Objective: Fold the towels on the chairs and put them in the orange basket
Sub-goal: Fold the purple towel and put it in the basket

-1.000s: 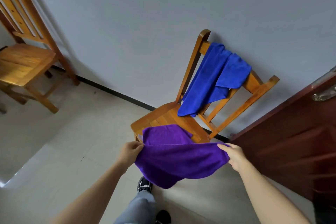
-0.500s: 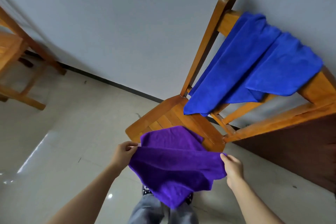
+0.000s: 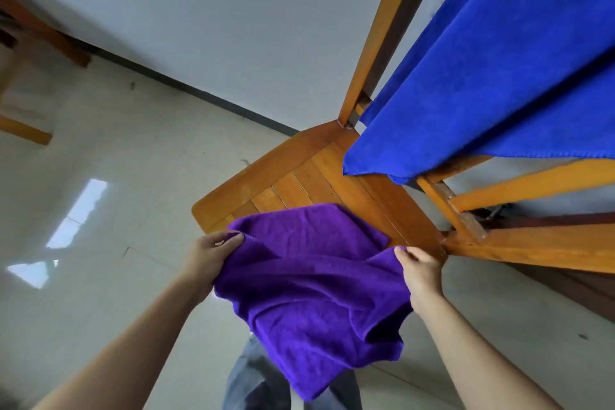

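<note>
Left hand (image 3: 213, 251) and right hand (image 3: 420, 271) pinching soft purple towel (image 3: 309, 286) corners, over slatted wooden chair (image 3: 299, 180), blue towel (image 3: 499, 76) draped on backrest

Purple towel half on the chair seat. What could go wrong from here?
1. The left hand and right hand pinch only the edge of the purple towel; its hanging part may sag and fold crooked.
2. A corner of the blue towel hangs close above the chair seat; a forward sweep might snag it.
</note>
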Action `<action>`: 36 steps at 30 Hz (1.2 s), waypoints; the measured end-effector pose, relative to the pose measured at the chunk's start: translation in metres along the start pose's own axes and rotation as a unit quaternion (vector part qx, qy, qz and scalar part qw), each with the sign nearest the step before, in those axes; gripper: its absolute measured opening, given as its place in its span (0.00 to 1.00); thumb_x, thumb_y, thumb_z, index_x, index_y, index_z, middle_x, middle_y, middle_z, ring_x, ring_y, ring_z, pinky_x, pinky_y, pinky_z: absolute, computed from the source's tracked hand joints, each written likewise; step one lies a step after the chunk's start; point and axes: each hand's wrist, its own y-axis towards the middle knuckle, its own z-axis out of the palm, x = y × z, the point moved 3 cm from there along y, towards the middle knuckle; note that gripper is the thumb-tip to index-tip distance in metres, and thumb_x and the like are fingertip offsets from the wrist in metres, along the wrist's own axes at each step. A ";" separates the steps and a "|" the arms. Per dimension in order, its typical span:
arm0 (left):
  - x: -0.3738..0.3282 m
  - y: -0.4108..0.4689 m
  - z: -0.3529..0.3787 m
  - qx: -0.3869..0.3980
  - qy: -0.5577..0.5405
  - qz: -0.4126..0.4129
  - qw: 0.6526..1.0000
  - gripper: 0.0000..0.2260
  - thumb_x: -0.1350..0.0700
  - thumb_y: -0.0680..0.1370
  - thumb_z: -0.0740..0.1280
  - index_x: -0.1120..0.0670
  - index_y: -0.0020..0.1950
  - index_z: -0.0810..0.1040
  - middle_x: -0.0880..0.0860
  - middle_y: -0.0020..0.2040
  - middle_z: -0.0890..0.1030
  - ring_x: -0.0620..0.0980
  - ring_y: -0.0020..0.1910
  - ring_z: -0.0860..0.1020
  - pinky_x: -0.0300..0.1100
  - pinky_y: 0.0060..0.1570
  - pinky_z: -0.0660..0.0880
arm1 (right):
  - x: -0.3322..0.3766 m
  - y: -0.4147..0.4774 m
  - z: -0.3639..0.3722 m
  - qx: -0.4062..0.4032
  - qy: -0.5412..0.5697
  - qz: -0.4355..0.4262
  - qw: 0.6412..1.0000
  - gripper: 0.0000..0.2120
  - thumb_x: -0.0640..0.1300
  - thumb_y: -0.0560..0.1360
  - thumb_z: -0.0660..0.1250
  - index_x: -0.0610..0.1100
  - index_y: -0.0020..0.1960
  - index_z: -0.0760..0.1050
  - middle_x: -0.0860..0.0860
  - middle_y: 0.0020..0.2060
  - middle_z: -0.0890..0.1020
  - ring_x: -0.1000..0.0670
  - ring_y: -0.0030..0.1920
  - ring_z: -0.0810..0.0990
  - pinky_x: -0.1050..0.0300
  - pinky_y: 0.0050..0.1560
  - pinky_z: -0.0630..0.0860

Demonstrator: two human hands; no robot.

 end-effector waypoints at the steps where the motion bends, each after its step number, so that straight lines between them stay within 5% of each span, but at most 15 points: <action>1: 0.001 0.002 0.007 0.008 -0.001 -0.005 1.000 0.05 0.60 0.77 0.65 0.55 0.43 0.80 0.60 0.43 0.81 0.55 0.40 0.78 0.41 0.36 0.80 | -0.001 0.005 0.003 0.002 -0.008 -0.005 1.000 0.13 0.40 0.77 0.64 0.33 0.57 0.77 0.40 0.55 0.80 0.43 0.51 0.75 0.54 0.53 0.71; 6: 0.006 0.006 0.013 0.059 -0.130 -0.049 0.989 0.07 0.61 0.78 0.61 0.56 0.45 0.79 0.54 0.35 0.83 0.48 0.32 0.80 0.36 0.29 0.79 | 0.000 0.015 0.014 -0.002 -0.022 -0.014 1.000 0.13 0.41 0.77 0.65 0.35 0.57 0.78 0.41 0.55 0.80 0.45 0.51 0.76 0.57 0.51 0.70; 9: 0.009 0.016 -0.001 0.005 -0.208 -0.063 0.976 0.07 0.59 0.79 0.61 0.56 0.44 0.77 0.52 0.32 0.82 0.46 0.29 0.80 0.35 0.28 0.78 | 0.004 0.019 0.018 -0.020 -0.024 -0.012 0.999 0.13 0.41 0.77 0.63 0.35 0.58 0.77 0.41 0.55 0.80 0.44 0.52 0.77 0.57 0.49 0.70; 19: 0.024 0.048 -0.003 -0.167 0.011 -0.047 0.985 0.05 0.58 0.76 0.68 0.57 0.50 0.79 0.56 0.47 0.79 0.55 0.45 0.75 0.46 0.45 0.73 | -0.001 0.024 0.029 -0.024 -0.117 -0.023 0.993 0.15 0.40 0.76 0.66 0.38 0.61 0.72 0.39 0.58 0.78 0.39 0.56 0.77 0.48 0.52 0.76; 26: 0.012 0.048 0.011 -0.129 0.028 -0.025 0.991 0.05 0.56 0.76 0.67 0.53 0.41 0.78 0.53 0.38 0.79 0.53 0.40 0.76 0.46 0.41 0.76 | 0.006 0.026 0.036 0.002 -0.145 -0.039 0.989 0.13 0.40 0.76 0.65 0.35 0.58 0.75 0.39 0.55 0.79 0.41 0.54 0.78 0.53 0.48 0.75; 36: 0.014 0.042 -0.005 -0.126 -0.006 -0.021 0.992 0.03 0.61 0.76 0.66 0.58 0.45 0.79 0.55 0.39 0.79 0.52 0.39 0.76 0.40 0.38 0.75 | 0.009 0.020 0.039 -0.018 -0.227 -0.022 0.973 0.16 0.45 0.76 0.65 0.34 0.58 0.73 0.38 0.56 0.78 0.39 0.54 0.78 0.50 0.51 0.75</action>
